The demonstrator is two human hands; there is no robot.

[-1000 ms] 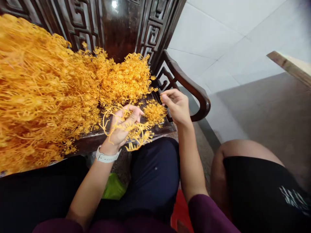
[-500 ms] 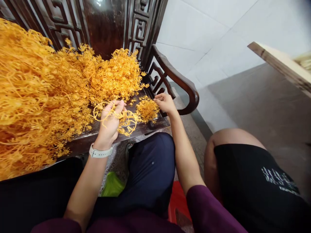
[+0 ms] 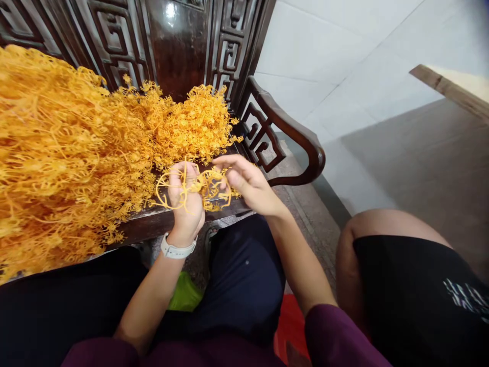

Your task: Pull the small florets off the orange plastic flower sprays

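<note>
While our left hand (image 3: pixel 191 214) grips a loose bunch of curly orange stems (image 3: pixel 196 185) over the front of the bench, our right hand (image 3: pixel 260 193) sits just beside it at three o'clock, its thumb and fingers curved around the bunch's outer side. The hands are near each other but not clasped; whether our right fingertips actually pinch a strand, we cannot tell. Holding the bunch by its middle probably lets its springy loops fan out on both sides of our left hand, where our right can reach them one at a time. From our hands, the large orange heap (image 3: pixel 76 153) spreads from nine to eleven o'clock along the bench (image 3: pixel 145 228), close on our left side, likely so more is within easy reach. It lies against the carved backrest (image 3: pixel 179 51), which should stop it sliding off behind. At two o'clock, the curved armrest (image 3: pixel 315 158) closes the bench's end. A few orange bits (image 3: pixel 236 194) show beneath our right hand, which hides whatever else lies there. Another person's knee (image 3: pixel 370 224) is between three and four o'clock, well apart from our hands.
</note>
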